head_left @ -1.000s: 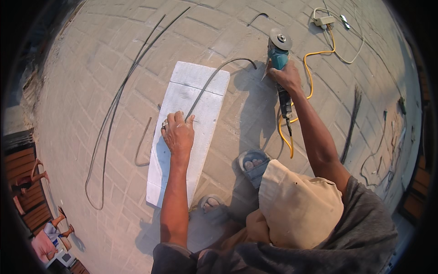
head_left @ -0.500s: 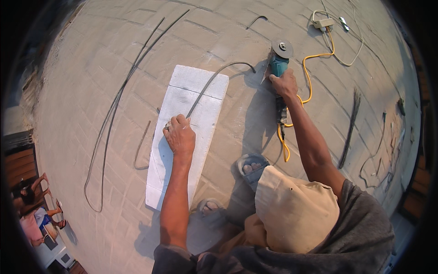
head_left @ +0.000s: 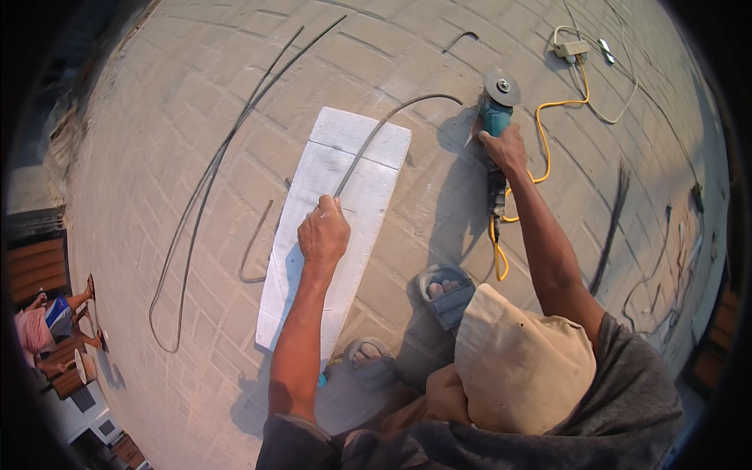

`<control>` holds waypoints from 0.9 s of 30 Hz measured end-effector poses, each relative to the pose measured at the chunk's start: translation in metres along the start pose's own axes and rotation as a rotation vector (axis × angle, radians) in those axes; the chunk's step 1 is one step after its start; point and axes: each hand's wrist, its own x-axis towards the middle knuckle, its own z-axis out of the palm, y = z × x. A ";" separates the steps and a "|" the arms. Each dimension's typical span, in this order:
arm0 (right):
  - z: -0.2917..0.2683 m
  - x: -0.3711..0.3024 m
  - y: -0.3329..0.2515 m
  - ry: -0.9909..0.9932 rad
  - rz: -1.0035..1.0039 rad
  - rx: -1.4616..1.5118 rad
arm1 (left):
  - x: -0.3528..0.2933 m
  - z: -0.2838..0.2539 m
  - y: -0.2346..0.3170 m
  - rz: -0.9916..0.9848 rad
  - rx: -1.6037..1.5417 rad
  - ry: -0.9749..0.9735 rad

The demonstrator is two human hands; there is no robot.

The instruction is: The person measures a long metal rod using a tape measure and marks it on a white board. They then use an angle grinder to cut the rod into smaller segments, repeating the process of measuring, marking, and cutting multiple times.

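My left hand (head_left: 323,232) is closed round a thin, curved metal rod (head_left: 385,122). That rod runs up over a long white slab (head_left: 372,200) on the paving, and its bent far end reaches past the slab toward the grinder. My right hand (head_left: 505,150) grips a teal and black angle grinder (head_left: 497,119). Its grey cutting disc (head_left: 501,86) faces up, apart from the rod's end. Whether the disc spins I cannot tell. A yellow cord (head_left: 546,141) leads from the grinder. The fingers under each hand are partly hidden.
A long doubled rod (head_left: 205,180) lies left of the slab, beside a short hooked rod (head_left: 252,243). Another small bent rod (head_left: 460,39) is at the far side. A socket box (head_left: 572,49) and a bundle of thin wires (head_left: 611,231) lie right. People (head_left: 55,325) sit far left.
The whole view has shifted, putting things slightly to the right. The rod's far end has swung a little farther away. My left fingers are wrapped more fully; the right hand keeps its hold.
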 end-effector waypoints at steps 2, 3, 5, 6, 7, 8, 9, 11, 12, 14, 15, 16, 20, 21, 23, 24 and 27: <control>0.002 -0.001 0.000 -0.011 -0.017 -0.002 | -0.001 -0.008 -0.007 -0.046 -0.026 -0.050; 0.003 0.001 0.001 -0.011 -0.030 -0.006 | -0.001 -0.013 -0.013 -0.063 -0.050 -0.066; 0.002 0.004 0.005 -0.010 -0.044 -0.013 | -0.001 -0.019 -0.026 -0.080 -0.109 -0.084; 0.002 0.006 0.007 -0.013 -0.045 -0.013 | 0.001 -0.022 -0.034 -0.080 -0.141 -0.087; 0.003 0.006 0.005 -0.020 -0.052 -0.011 | 0.001 -0.027 -0.042 -0.086 -0.171 -0.086; 0.002 0.005 0.006 -0.025 -0.067 -0.007 | -0.001 -0.033 -0.050 -0.082 -0.184 -0.090; -0.001 0.009 0.009 -0.035 -0.061 -0.022 | -0.002 -0.042 -0.053 -0.070 -0.202 -0.095; -0.005 0.014 0.015 -0.055 -0.047 -0.054 | -0.006 -0.061 -0.058 -0.060 -0.205 -0.128; -0.008 -0.003 0.002 0.046 -0.149 -0.167 | -0.012 -0.071 -0.066 -0.076 -0.180 -0.153; -0.029 -0.024 -0.024 0.277 -0.504 -0.229 | -0.020 -0.086 -0.083 -0.077 -0.102 -0.194; -0.035 -0.026 -0.033 0.398 -0.752 -0.172 | -0.023 -0.092 -0.094 -0.064 -0.045 -0.214; -0.048 -0.041 -0.061 0.342 -0.981 -0.179 | -0.031 -0.097 -0.107 -0.059 0.012 -0.240; -0.049 -0.092 -0.165 0.119 -1.786 -0.236 | -0.071 -0.128 -0.141 -0.076 0.216 -0.335; -0.038 -0.095 -0.179 0.081 -1.917 -0.257 | -0.079 -0.133 -0.143 -0.039 0.229 -0.336; -0.020 -0.102 -0.194 -0.087 -2.078 -0.373 | -0.100 -0.142 -0.152 0.022 0.253 -0.338; -0.015 -0.108 -0.205 -0.205 -2.114 -0.471 | -0.116 -0.140 -0.169 0.087 0.225 -0.277; 0.002 -0.128 -0.216 -0.240 -2.316 -0.478 | -0.141 -0.125 -0.174 0.035 0.162 -0.294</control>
